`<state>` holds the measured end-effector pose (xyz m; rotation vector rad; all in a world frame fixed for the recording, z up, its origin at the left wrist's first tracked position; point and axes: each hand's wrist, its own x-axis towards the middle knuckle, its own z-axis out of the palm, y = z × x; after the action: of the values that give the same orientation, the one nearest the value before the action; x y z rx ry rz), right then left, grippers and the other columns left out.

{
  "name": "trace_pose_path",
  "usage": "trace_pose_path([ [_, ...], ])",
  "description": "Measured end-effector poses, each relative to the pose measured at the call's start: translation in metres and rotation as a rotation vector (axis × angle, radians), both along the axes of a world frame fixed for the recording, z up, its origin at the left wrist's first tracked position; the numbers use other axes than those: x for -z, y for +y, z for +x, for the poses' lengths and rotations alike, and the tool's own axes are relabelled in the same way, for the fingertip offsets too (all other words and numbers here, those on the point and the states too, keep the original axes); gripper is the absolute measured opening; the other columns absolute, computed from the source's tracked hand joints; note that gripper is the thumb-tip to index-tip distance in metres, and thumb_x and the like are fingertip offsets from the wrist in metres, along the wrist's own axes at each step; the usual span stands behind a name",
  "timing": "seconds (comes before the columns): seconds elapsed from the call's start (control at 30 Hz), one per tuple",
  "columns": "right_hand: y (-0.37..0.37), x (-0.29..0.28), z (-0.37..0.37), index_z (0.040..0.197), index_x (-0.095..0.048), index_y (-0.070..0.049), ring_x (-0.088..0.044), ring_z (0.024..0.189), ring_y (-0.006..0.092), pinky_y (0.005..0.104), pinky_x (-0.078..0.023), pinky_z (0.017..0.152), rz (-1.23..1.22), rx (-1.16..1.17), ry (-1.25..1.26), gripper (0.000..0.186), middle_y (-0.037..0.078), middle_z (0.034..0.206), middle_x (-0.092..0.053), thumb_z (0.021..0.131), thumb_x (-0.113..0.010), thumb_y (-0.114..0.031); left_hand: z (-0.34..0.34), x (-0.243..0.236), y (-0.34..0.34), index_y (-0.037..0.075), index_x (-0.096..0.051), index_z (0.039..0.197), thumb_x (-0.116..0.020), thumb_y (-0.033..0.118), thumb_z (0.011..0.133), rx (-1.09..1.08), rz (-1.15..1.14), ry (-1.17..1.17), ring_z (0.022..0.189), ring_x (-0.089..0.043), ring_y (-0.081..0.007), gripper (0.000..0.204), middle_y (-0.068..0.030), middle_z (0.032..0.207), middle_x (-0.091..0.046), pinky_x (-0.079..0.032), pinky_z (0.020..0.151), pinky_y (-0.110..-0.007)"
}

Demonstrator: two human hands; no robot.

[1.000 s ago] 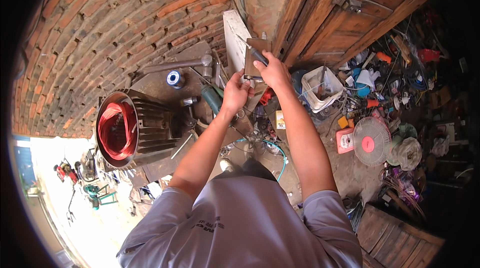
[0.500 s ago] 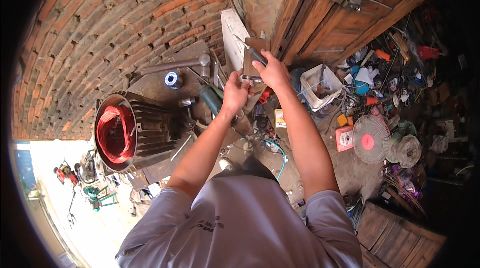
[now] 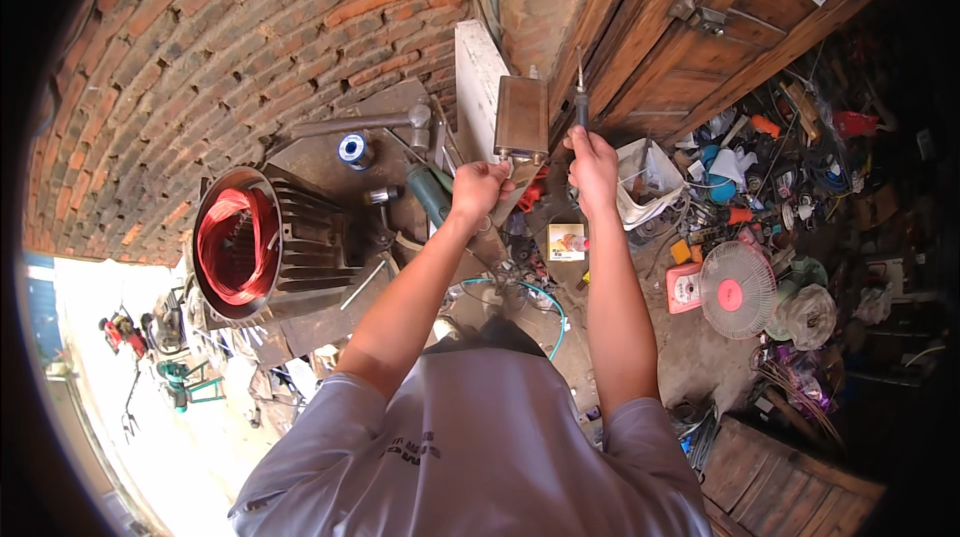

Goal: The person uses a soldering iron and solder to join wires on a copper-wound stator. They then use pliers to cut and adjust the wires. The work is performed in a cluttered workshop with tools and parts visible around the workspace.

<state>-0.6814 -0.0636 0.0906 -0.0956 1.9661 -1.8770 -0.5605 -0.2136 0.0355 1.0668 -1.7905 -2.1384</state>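
A brown metal box (image 3: 522, 115) with small fittings along its near end is in front of me, beside a white board (image 3: 478, 77). My left hand (image 3: 480, 187) is closed at the box's near edge, thumb and fingers pinched there; whether they also hold something small is hidden. To the right of the box, my right hand (image 3: 592, 165) grips the dark handle of a soldering iron (image 3: 582, 105). Its thin metal tip points up and away, apart from the box. A blue-and-white spool of solder wire (image 3: 354, 150) stands on the bench to the left.
A finned motor housing (image 3: 305, 242) with red wire coils sits on the left. Near the brick wall (image 3: 250, 47) lies a hammer (image 3: 360, 123), with a green power tool (image 3: 428, 195) closer in. A white bin (image 3: 645, 182), a fan (image 3: 735, 287) and heaped clutter fill the right, below a wooden door (image 3: 660, 47).
My right hand has drawn the soldering iron off the box to the right, and its tip has swung from leaning left to pointing nearly straight away. My left hand stays at the box's near edge.
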Motion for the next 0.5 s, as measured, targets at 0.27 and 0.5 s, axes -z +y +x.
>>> trace_pose_path([
  [0.27,0.074,-0.023,0.076,0.135,-0.06,0.0,-0.046,0.062,0.0088,0.0264,-0.036,0.055,-0.443,-0.061,-0.303,0.031,0.006,0.096,-0.062,0.109,-0.052,-0.013,0.005,-0.001,-0.006,0.001,-0.069,0.095,-0.069,0.029,0.103,0.044,0.138,0.044,0.071,-0.067,-0.0139,0.029,-0.007,0.087,-0.073,-0.053,0.065,-0.028],
  [0.5,0.1,-0.019,0.138,0.144,-0.054,0.001,-0.05,0.068,0.011,0.0273,-0.039,0.059,-0.585,-0.11,-0.385,0.038,0.009,0.099,-0.062,0.108,-0.049,-0.01,0.043,-0.034,0.016,-0.003,-0.067,0.125,-0.066,0.027,0.104,0.124,-0.391,0.035,0.101,-0.067,-0.0154,0.037,-0.0103,0.11,-0.072,-0.055,0.09,-0.032],
])
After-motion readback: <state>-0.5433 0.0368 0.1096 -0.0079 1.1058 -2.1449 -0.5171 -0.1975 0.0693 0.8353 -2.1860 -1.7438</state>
